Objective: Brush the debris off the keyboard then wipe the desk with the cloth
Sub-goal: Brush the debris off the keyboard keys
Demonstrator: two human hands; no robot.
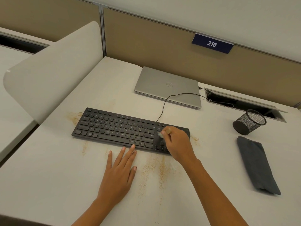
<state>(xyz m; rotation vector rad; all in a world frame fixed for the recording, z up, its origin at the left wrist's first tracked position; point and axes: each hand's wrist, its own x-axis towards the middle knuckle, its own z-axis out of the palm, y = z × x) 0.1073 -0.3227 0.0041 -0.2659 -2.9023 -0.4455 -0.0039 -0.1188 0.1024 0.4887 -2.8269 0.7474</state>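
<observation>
Brushing the right end of the flat black wired keyboard (130, 129) on the pale table (48, 176).
Clenches the right grip (177, 144) round a small wood-handled brush (164, 132); lays the left grip (119, 173) released and flat, fingertips at the keyboard's front edge. Could flick sandy tan debris (161, 170) onto the folded dark grey cloth (257, 165) (well apart, rightward) or drive grains under keys.

A dark blue sign (212, 44) hanging from the top of the partition (154, 46) ahead of me reads "216" in white. The closed silver laptop (167, 86) has the round Dell logo on its lid. On my black keyboard (114, 128) I can make out white letters such as W, E, C, V, B, N and M; the smaller key labels are too blurred to read.
</observation>
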